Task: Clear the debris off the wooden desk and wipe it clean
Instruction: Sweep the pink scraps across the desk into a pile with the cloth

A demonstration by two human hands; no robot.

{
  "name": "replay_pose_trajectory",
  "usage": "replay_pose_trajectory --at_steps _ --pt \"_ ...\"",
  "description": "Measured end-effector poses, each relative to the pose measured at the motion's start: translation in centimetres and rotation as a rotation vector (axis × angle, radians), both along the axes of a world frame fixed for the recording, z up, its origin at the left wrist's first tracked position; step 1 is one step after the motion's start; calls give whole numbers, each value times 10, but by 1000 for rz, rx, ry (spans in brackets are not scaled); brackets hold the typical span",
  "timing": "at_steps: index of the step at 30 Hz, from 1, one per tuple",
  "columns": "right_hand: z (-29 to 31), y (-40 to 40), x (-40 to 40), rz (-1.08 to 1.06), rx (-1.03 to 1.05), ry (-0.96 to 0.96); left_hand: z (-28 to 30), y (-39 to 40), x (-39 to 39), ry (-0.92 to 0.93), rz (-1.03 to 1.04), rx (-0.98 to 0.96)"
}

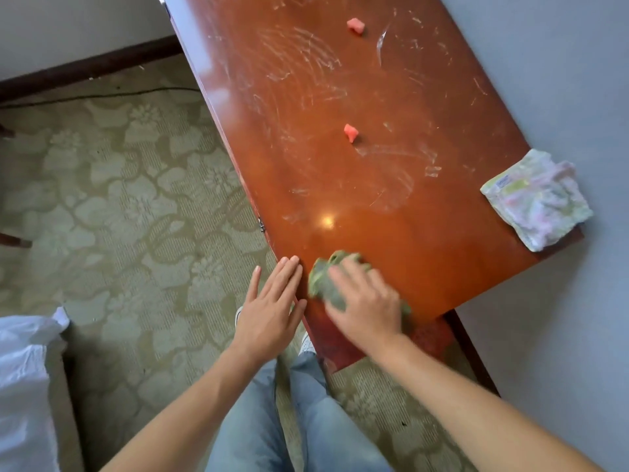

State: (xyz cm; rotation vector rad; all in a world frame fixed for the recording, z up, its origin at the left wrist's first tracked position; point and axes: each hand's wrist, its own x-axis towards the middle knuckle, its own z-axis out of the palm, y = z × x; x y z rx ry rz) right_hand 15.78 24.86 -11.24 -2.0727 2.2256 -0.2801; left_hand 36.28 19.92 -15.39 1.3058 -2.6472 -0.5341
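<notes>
right hand [366, 301] presses green cloth [326, 277] on surface [442, 233], my fingers spread over it — left hand [272, 301] flat, fingers together, at edge — two pink scraps [350, 132] farther off.

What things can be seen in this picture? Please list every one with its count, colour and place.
wooden desk: one, reddish brown, runs from the top to the lower right, with whitish smears
pink pieces: two, pink, one mid-desk, the other near the far end
folded cloth: one, pale with pastel marks, on the desk's right edge
green cloth: one, green, at the desk's near corner, under the right hand
white bag: one, white, lower left on the floor
carpet: one, beige-green floral, left of the desk
cable: one, dark, on the carpet by the wall
left hand: one, flat at the desk's left edge
right hand: one, presses the green cloth
legs: two, in light blue jeans, bottom centre
</notes>
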Motion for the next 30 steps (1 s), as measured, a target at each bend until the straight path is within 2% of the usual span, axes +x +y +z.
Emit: replay_pose_trajectory --at_steps 2,3,5,8,9,10,13,14,18,19,21,25,26,27,30 --pt "-3 41 6 248 47 -27 -1 2 0 -24 3 -3" --pt "-4 52 -2 294 57 -15 0 2 -1 -35 4 1" --pt "-5 58 -25 177 33 42 2 2 -1 -62 9 5" --pt "-1 65 -34 -299 33 13 3 5 -4 -94 17 11" --pt "-2 71 -26 -360 28 0 4 6 -5 -98 19 8" --pt "-4 80 -15 -319 29 -5 5 6 -6 -103 18 2" --pt "-6 95 1 105 50 4 8 8 -11 -113 43 -31" --pt "-4 86 -6 135 51 -5 9 9 -15 -111 75 -30" --pt "3 5 -24 -213 33 17 8 17 -33 -98 178 -35" --pt "3 -17 -23 -239 18 23 7 19 -35 -90 177 -58" --pt "1 -55 -12 -165 -4 16 6 21 -33 -70 169 -129" --pt "-1 -90 8 340 20 48 4 24 -22 -36 141 -249" --pt "-1 -98 3 379 29 71 4 24 -21 -39 137 -260" --pt "0 -107 -5 322 46 81 4 23 -20 -42 136 -265" --pt "3 -123 -23 -81 20 61 4 20 -24 -2 76 -270"
